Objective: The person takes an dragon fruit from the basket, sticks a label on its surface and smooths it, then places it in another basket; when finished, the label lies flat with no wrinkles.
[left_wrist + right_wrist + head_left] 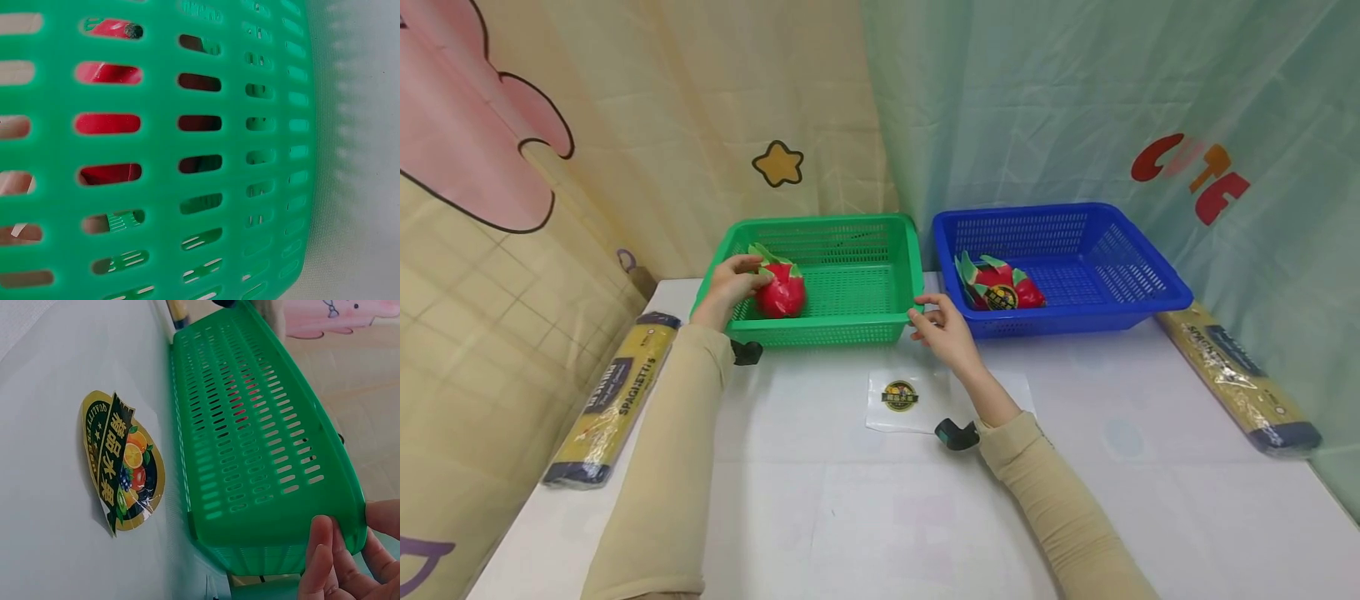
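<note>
Table: its white top is bearing the green basket and stretching out in front of it.
Sleeves: a left sleeve and a right sleeve, both beige, are covering the arms in front of the green basket.
Spaghetti: one packet is lying left of the green basket and nearer; another packet is lying well to its right.
Pale sheet: this sheet, bearing a black-and-gold fruit label, is lying just in front of the green basket's near right corner.
Right hand: this hand is pinching the green basket's rim at that corner, thumb and bent fingers on either side.
Left hand: this hand is coming over the green basket's left side and gripping the red dragon fruit.
Red dragon fruit: it is sitting inside the green basket's left half; its red is showing through the wall slots in the left wrist view.
Blue basket: this basket is standing just right of the green basket, holding a second dragon fruit in the end nearer the green one.
Curtain: this cloth is hanging behind the green basket.
</note>
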A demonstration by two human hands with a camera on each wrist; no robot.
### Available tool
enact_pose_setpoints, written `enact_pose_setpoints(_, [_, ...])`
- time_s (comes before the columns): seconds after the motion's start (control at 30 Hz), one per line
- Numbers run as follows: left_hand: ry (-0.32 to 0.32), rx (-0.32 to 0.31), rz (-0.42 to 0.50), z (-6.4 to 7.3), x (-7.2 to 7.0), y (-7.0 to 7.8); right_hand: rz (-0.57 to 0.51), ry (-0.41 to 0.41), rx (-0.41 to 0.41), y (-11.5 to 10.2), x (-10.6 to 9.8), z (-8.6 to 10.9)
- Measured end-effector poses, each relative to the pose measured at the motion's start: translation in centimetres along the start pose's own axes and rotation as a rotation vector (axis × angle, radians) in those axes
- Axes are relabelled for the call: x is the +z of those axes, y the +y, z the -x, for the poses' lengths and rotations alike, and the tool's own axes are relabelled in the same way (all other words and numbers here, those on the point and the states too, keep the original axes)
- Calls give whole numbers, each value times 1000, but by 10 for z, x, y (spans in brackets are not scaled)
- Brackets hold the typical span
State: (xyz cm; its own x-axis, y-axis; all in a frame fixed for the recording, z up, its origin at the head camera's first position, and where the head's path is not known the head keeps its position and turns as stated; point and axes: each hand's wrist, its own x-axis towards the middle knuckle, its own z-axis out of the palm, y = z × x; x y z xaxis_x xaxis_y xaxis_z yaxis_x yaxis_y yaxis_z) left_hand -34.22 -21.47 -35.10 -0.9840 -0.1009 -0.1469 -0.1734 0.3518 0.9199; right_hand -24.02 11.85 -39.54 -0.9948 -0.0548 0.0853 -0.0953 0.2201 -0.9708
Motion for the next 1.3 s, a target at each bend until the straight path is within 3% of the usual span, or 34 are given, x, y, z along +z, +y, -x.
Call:
enact_pose_setpoints(0.33, [-40,-29,6,6,-5,1,0,-6,4,-3,3,0])
enact_pose_setpoints(0.57, [-69,3,72,10,-8,0,-17,-5,3,-2,6,0])
enact_pose_setpoints(0.77, [46,78,175,15,3,10,-31,-2,-10,-1,8,2])
enact_pose_setpoints(0.87, [113,165,224,21,11,27,113,88,-65,-3,9,6])
enact_pose_setpoints(1.0, [168,306,297,40,21,58,419,262,-198,-10,10,13])
enact_pose_setpoints(1.07, [183,361,342,56,26,73,451,279,-283,-18,9,18])
enact_pose_setpoints(1.17, [172,409,411,87,35,92,304,207,-377,-34,5,25])
enact_pose_setpoints(1.3, [106,434,484,136,49,104,31,53,-408,-54,-2,38])
